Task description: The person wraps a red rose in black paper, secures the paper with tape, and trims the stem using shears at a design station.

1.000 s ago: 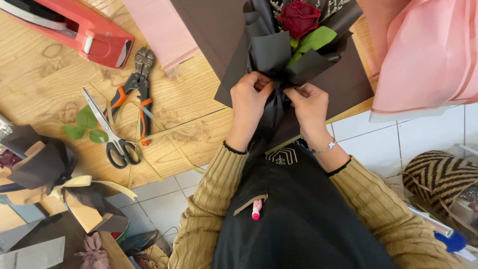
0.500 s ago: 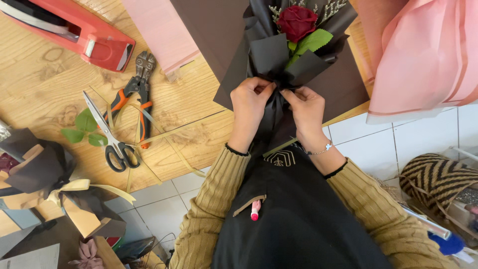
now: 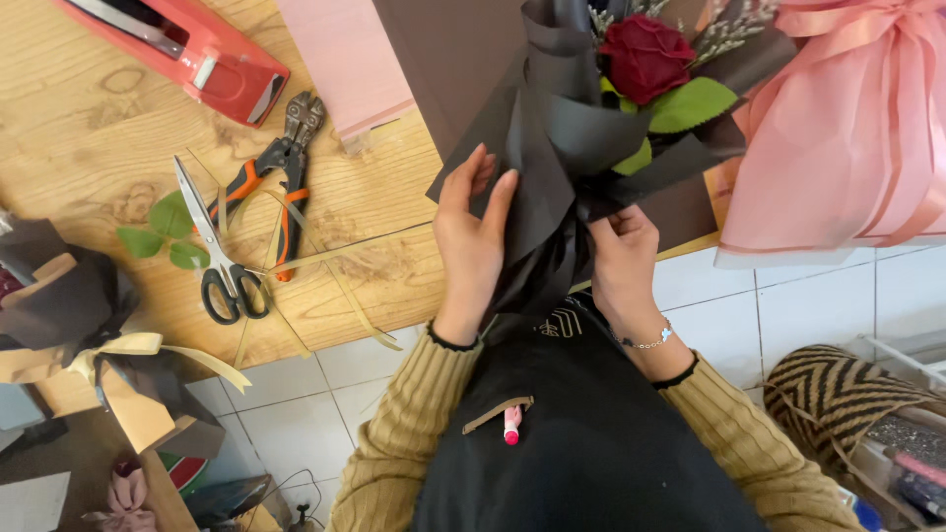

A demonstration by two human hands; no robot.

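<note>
While the black-wrapped bouquet (image 3: pixel 581 148) is held over the wooden table (image 3: pixel 89 158) edge (white tile floor (image 3: pixel 296 394) below), left hand (image 3: pixel 473 241) is pressed flat w/ fingers spread; right hand (image 3: pixel 623 258) pinches wrap.

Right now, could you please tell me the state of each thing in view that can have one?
Left hand: open, fingers flat on the black wrapping paper.
Right hand: pinching the wrap's gathered neck.
Red rose: in bloom, wrapped in the black paper.
Scissors: blades shut, lying on the wooden table.
Orange-handled cutters: jaws shut, handles apart.
Red tape dispenser: lying idle.
Pink bouquet: wrapped, ribbon tied.
</note>
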